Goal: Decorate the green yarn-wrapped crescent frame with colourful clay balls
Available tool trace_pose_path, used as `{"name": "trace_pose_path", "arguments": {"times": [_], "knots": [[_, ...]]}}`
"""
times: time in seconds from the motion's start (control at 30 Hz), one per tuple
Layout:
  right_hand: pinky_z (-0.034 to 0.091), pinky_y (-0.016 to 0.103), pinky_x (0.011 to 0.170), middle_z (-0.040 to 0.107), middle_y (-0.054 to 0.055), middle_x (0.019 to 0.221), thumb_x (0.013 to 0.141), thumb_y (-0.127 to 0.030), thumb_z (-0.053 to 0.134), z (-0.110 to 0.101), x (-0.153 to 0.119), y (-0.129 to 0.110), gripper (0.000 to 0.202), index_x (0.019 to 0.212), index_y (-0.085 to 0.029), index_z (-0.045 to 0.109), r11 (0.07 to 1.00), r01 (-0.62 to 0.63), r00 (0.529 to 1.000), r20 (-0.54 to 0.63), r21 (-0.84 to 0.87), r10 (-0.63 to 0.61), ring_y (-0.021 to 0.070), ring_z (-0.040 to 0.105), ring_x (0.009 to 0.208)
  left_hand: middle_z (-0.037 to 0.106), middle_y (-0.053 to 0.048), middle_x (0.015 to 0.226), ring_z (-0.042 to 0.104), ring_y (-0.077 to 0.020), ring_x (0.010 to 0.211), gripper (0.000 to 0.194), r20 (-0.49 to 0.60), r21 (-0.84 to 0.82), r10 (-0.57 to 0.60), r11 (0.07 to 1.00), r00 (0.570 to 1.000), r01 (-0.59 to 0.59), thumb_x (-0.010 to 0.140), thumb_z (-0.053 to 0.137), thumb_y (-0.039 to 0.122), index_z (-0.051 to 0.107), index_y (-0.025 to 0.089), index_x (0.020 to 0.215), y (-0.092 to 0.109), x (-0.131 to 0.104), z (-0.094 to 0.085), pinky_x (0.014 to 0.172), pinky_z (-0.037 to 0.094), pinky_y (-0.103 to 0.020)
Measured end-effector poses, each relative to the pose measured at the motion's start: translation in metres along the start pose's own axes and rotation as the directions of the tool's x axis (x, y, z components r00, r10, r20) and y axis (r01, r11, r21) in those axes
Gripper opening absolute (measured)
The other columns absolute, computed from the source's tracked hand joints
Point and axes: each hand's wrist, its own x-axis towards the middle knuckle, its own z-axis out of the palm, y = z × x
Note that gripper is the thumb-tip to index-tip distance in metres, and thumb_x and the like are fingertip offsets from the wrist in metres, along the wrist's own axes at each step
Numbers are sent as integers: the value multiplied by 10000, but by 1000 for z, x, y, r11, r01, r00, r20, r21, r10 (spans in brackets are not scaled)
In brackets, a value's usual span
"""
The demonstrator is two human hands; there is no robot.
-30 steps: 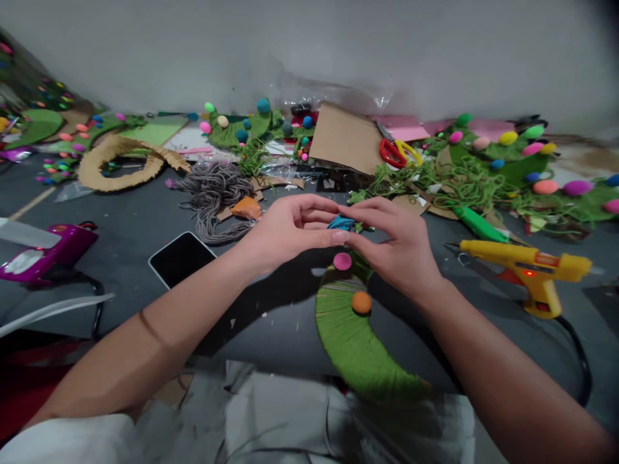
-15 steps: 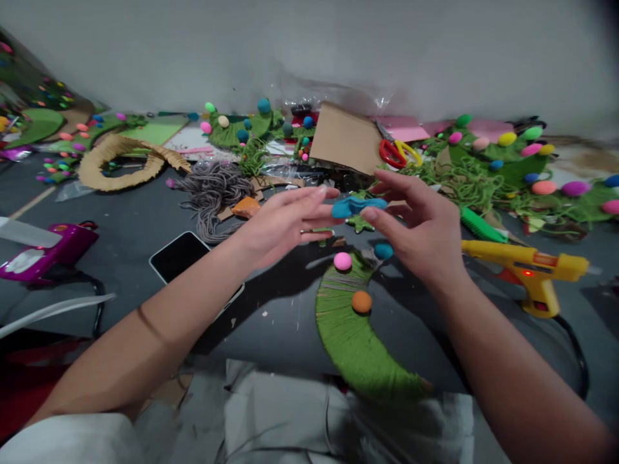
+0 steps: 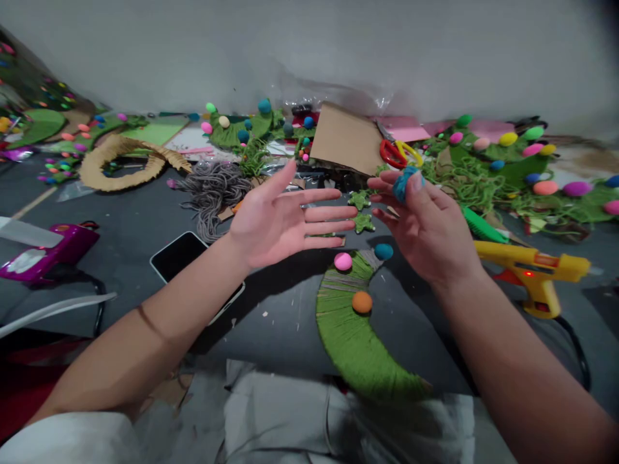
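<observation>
My left hand (image 3: pixel 285 225) is open, palm up with the fingers spread, and holds nothing. Between thumb and fingers, my right hand (image 3: pixel 425 222) pinches a small bundle of blue yarn (image 3: pixel 404 184). Below the hands a green yarn-wrapped crescent (image 3: pixel 355 341) lies at the table's front edge. On it sit a pink ball (image 3: pixel 343 261), an orange ball (image 3: pixel 362 302) and, by its grey-wrapped tip, a blue ball (image 3: pixel 383 252). Two small green stars (image 3: pixel 363 223) rest on the table between my hands.
A yellow glue gun (image 3: pixel 536 270) with a red light lies at the right, a purple glue gun (image 3: pixel 48 251) at the left. Near my left forearm is a phone (image 3: pixel 181 258). Behind are grey yarn (image 3: pixel 213 193), scissors (image 3: pixel 399 153), cardboard (image 3: pixel 345 138) and a tan wreath ring (image 3: pixel 91 169).
The blue yarn, stretched between both hands before, is now a bundle in my right hand, which moved right and up. My left hand has let go, turned palm up and spread its fingers.
</observation>
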Motion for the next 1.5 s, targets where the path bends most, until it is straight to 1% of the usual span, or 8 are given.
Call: {"name": "trace_pose_path", "arguments": {"times": [0.1, 0.27, 0.47, 0.63, 0.8, 1.0, 1.23, 1.5], "knots": [[600, 402, 964, 787, 51, 1214, 926, -382, 762, 1, -4, 0, 189, 1090, -305, 816, 953, 212, 977, 74, -218, -200, 227, 725, 1150, 642, -198, 1476, 553, -416, 1437, 719, 24, -4, -1, 1000, 1000, 1, 923, 499, 698, 610, 158, 1384, 0, -1, -1, 1120, 515, -538], [525, 497, 1094, 722, 109, 1319, 892, -283, 779, 5, -9, 9, 304, 1195, -296, 804, 663, 500, 866, 343, -557, -365, 276, 675, 1233, 678, -185, 1425, 610, -401, 1375, 705, 9, 11, -2, 1000, 1000, 2, 933, 493, 684, 616, 165, 1394, -3, -3, 4, 1080, 550, -498], [539, 496, 1092, 729, 68, 1325, 942, -331, 735, 2, -9, 2, 280, 1215, -360, 794, 766, 440, 895, 300, -468, -331, 277, 672, 1269, 648, -180, 1465, 567, -399, 1421, 725, 15, -23, 20, 1000, 1000, -19, 924, 467, 722, 626, 161, 1354, -1, -5, 5, 1117, 524, -509], [523, 525, 1096, 698, 94, 1392, 904, -308, 772, 2, -10, 5, 312, 1214, -323, 804, 655, 502, 861, 397, -564, -318, 309, 638, 1306, 667, -172, 1438, 544, -428, 1438, 755, 24, 4, 44, 999, 999, -44, 871, 541, 770, 616, 199, 1359, 0, -5, 3, 1141, 493, -552], [545, 466, 1080, 735, 89, 1288, 937, -292, 742, 2, -8, 1, 284, 1215, -303, 799, 732, 464, 886, 258, -498, -386, 271, 685, 1243, 684, -182, 1420, 686, -357, 1286, 698, -71, 16, -9, 1000, 997, 10, 900, 610, 710, 627, 170, 1342, -3, -2, 7, 1076, 565, -481], [553, 455, 1058, 690, 155, 1333, 834, -208, 810, 6, -11, 7, 627, 1443, -208, 658, 522, 575, 816, 394, -631, -423, 290, 664, 1242, 818, -83, 1024, 789, -207, 912, 394, -108, 328, 127, 941, 986, -85, 830, 874, 376, 769, 167, 1147, -17, 0, 12, 905, 646, -376], [604, 365, 834, 779, 107, 1100, 951, -206, 714, 8, -15, 9, 272, 1215, -218, 778, 428, 681, 729, 489, -594, -479, 225, 732, 973, 841, -43, 970, 806, -194, 907, 278, -115, 480, 231, 864, 966, -150, 808, 891, 315, 831, 192, 1049, -20, 1, 1, 869, 673, -307], [584, 337, 712, 765, 28, 958, 882, -268, 813, -4, -6, -2, 155, 1035, -283, 820, 725, 424, 891, 110, -543, -440, 180, 693, 815, 837, -63, 1026, 804, -196, 956, 318, -153, 484, 278, 858, 948, -173, 824, 870, 220, 807, 195, 1134, -13, 1, -4, 932, 649, -326]]}}
